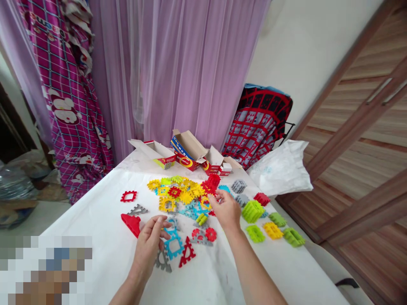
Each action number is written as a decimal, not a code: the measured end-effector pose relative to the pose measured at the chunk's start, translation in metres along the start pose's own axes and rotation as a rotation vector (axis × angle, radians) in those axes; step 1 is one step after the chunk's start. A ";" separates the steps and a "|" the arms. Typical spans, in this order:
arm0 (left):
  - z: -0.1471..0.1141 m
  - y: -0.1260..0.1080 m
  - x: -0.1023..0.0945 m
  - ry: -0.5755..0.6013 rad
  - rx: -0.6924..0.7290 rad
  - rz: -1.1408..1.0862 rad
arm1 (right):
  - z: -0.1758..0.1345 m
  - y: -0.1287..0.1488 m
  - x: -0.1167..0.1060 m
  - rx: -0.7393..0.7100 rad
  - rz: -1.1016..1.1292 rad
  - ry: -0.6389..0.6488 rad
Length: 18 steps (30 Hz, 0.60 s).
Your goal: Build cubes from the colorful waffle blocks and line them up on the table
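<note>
Low over the near left of the pile, my left hand (151, 235) is open, its fingers loosely curved and apart. Below its fingertips is a blue square toothed building piece (174, 245), with a grey triangular piece (163, 261) partly hidden by the hand. My right hand (226, 209) reaches to the pile's right side with thumb and fingers closed at red toothed building pieces (211, 183); the exact contact is hard to see. Yellow toothed pieces (189, 190) form much of the pile. A red triangular piece (187, 252) lies nearer me, and a smooth red piece (131, 223) beside my left hand.
Stacks of green pieces (253, 211), yellow pieces (272, 230) and grey pieces (239, 186) stand at the right. Open cardboard boxes (190, 144) line the table's back edge. A white bag (280, 167) sits at the back right corner. A red square frame (129, 196) lies left.
</note>
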<state>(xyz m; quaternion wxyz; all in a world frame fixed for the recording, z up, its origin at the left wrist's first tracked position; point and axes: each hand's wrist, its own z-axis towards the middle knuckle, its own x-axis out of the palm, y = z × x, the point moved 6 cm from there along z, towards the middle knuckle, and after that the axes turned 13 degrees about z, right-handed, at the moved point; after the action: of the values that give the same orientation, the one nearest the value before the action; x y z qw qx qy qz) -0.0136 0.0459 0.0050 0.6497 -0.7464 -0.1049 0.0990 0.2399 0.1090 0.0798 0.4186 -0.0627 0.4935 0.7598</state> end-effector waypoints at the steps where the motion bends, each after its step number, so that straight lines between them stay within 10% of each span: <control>1: 0.001 0.000 -0.001 -0.012 0.007 -0.002 | 0.017 -0.008 -0.005 0.066 -0.044 -0.002; 8: 0.008 0.004 -0.002 -0.035 0.041 0.012 | 0.095 -0.051 -0.001 0.328 -0.277 0.096; 18: 0.018 0.013 -0.005 -0.085 0.079 0.036 | 0.107 -0.071 0.039 0.373 -0.341 0.111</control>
<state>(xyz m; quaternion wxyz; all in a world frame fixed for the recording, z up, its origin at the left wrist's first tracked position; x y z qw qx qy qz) -0.0230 0.0595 -0.0103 0.6717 -0.7171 -0.1148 0.1462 0.2984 0.2287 0.0648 0.5173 -0.1085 0.6295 0.5695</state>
